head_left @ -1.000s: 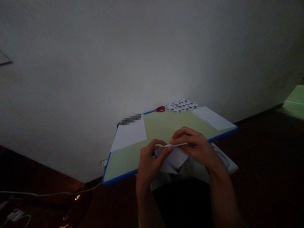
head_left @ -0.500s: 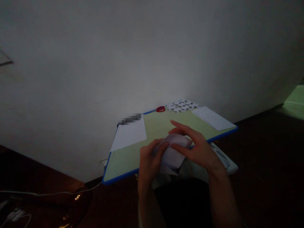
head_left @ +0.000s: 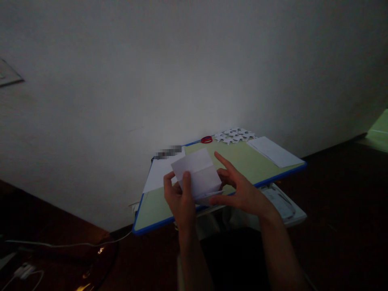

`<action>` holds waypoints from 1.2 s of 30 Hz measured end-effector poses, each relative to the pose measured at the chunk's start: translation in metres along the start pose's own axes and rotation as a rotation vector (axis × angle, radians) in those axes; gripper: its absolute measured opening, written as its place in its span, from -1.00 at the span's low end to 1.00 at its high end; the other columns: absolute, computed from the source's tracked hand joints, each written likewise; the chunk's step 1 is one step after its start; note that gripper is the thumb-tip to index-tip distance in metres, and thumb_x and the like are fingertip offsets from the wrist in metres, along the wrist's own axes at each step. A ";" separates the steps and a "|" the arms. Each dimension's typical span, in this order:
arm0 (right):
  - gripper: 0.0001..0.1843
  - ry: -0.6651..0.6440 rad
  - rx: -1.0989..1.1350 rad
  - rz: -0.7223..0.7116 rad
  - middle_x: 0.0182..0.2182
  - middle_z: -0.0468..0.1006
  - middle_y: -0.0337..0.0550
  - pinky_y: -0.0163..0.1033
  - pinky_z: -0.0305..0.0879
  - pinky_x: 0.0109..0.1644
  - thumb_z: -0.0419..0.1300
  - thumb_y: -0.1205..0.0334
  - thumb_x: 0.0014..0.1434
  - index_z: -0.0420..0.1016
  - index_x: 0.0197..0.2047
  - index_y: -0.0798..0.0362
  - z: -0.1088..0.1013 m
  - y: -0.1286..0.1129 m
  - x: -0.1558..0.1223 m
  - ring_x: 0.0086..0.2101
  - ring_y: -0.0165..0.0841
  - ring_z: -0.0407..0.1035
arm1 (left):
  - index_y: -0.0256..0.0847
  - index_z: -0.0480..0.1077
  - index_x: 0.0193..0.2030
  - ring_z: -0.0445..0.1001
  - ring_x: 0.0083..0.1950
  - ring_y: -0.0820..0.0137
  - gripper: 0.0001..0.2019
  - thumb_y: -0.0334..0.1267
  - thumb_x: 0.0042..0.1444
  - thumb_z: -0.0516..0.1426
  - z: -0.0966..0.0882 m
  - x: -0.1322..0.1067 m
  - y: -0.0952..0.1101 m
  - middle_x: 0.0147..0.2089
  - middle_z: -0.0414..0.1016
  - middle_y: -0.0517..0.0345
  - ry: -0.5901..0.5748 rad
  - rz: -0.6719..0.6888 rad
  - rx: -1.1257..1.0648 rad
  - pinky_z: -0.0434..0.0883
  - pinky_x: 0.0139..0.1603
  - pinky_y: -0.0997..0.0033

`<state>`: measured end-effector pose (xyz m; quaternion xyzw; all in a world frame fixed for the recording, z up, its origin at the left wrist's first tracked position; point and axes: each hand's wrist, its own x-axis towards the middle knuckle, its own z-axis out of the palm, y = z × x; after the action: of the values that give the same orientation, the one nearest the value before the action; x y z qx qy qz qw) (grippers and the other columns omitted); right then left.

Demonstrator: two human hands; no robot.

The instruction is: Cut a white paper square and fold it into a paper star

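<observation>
My left hand (head_left: 178,198) grips a white folded paper (head_left: 198,173) by its left lower corner and holds it raised above the near edge of a green board with a blue rim (head_left: 242,161). The paper shows a crease across its upper part. My right hand (head_left: 236,190) touches the paper's right lower edge, thumb under it and fingers spread, the index finger pointing up past the sheet.
On the board lie a white sheet (head_left: 157,176) at the left, a stack of white paper (head_left: 274,151) at the right, red scissors handles (head_left: 206,140) and several white cut-out paper shapes (head_left: 235,135) at the far edge by the wall. Cables (head_left: 60,244) run over the dark floor at left.
The paper was held flat and low between both hands; now it is unfolded wider and lifted upright toward the left. The right hand's fingers have opened out.
</observation>
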<state>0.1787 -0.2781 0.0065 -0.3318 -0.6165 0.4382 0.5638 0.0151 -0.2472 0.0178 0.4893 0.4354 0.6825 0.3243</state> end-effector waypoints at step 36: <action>-0.59 0.303 -0.015 -0.155 -0.24 0.65 -0.19 -0.23 0.49 -0.17 0.47 0.10 0.14 0.67 0.07 -0.08 0.012 0.017 0.016 -0.27 -0.32 0.50 | -0.18 0.42 0.01 0.64 -0.17 0.30 -0.63 -0.12 0.15 0.37 -0.005 -0.004 -0.003 -0.12 0.62 0.08 -0.303 0.009 -0.095 0.57 -0.20 0.43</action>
<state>0.1631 -0.2590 -0.0022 -0.3497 -0.5515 0.3337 0.6798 0.0120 -0.2507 0.0125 0.5726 0.3467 0.6222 0.4059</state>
